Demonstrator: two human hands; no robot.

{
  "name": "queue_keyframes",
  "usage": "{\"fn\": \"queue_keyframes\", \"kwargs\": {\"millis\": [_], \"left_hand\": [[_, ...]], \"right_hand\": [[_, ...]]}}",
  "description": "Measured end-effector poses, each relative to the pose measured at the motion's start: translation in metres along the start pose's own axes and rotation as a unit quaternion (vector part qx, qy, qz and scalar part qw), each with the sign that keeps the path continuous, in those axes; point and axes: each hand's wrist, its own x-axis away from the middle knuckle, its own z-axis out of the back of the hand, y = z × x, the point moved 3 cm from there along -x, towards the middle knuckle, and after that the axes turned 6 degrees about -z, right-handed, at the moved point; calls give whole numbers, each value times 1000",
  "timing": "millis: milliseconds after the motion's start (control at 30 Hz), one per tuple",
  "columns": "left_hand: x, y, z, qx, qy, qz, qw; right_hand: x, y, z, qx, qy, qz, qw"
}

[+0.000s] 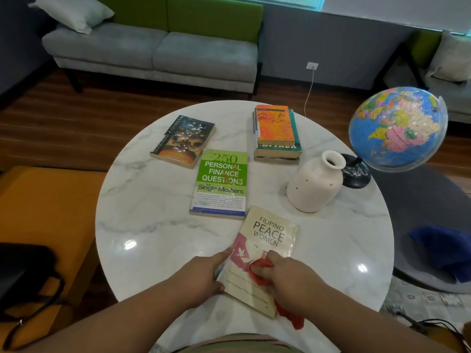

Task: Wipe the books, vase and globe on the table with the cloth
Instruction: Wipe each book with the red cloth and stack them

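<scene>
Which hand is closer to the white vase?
Right. The right hand grips the red cloth on the nearest book, just below the vase in the picture; the left hand holds that book's left edge, farther away.

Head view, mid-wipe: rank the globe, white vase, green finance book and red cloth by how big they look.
1. globe, clearly largest.
2. green finance book and white vase: too alike to rank.
3. red cloth, smallest showing, but the right hand covers most of it, so its full size is unsure.
</scene>
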Motion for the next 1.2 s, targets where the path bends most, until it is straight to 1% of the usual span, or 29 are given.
{"fn": "queue_keyframes", "kwargs": {"millis": [33, 100, 167, 233, 300, 333, 433, 467, 500, 567, 633, 733, 767, 833, 900, 933, 967, 1033, 1067, 1100, 1133, 1200], "left_hand": [[0, 1, 1, 0, 0, -2, 1000], [0, 3, 1, 0, 0, -5, 1000], [0, 4, 1, 2, -1, -4, 1000], [1, 3, 1, 2, -4, -2, 1000], [0, 3, 0, -3, -8, -2, 1000], [0, 2, 0, -6, -7, -3, 1000], [-2, 1, 0, -13, -3, -2, 1000], [-2, 1, 0, -12, -2, -1, 1000], [-2, 0, -1, -12, -4, 0, 1000], [-2, -1, -1, -12, -8, 0, 1000], [-2, -1, -1, -12, -8, -1, 1000], [-2, 0, 0, -8, -6, 0, 1000], [-2, 0, -1, -6, -7, 0, 1000], [-1, 1, 0, -6, -9, 0, 1000], [-1, 2, 1, -7, -9, -1, 1000], [0, 1, 1, -8, -8, -2, 1000], [-1, 1, 1, -8, -7, -1, 1000], [-1, 2, 1, -6, -6, 2, 1000], [-1, 2, 1, -5, -6, 3, 1000], [-1, 2, 0, -3, -7, 4, 1000], [-1, 3, 1, -2, -7, 6, 1000], [-1, 2, 1, -3, -7, 7, 1000]], "right_hand": [[0, 2, 1, -11, -1, 6, 1000], [-10, 17, 10, -22, 29, -42, 998], [-18, 25, 14, 5, 56, -82, 995], [-18, 15, 13, 31, 30, -52, 998], [-12, 2, 10, 19, 0, -2, 1000], [-13, 3, 12, 10, 3, 5, 1000], [-25, 22, 22, -12, 44, -67, 997], [-27, 22, 22, -2, 45, -78, 996], [-26, 18, 22, 11, 36, -73, 997], [-21, 5, 17, 21, 6, -34, 999], [-19, 6, 17, 8, 7, -19, 1000], [-32, 24, 26, -4, 41, -96, 995], [-34, 23, 27, 11, 43, -102, 994], [-32, 13, 23, 32, 23, -68, 997], [-27, 8, 21, 9, 4, -26, 1000], [-27, 12, 23, -6, 8, -25, 1000], [-30, 19, 26, -19, 23, -42, 999], [-39, 37, 34, -31, 68, -108, 991], [-39, 40, 35, -25, 73, -137, 988], [-37, 37, 34, -10, 66, -143, 987], [-34, 32, 30, -1, 54, -127, 990], [-22, 20, 20, -26, 28, -64, 997]]}}
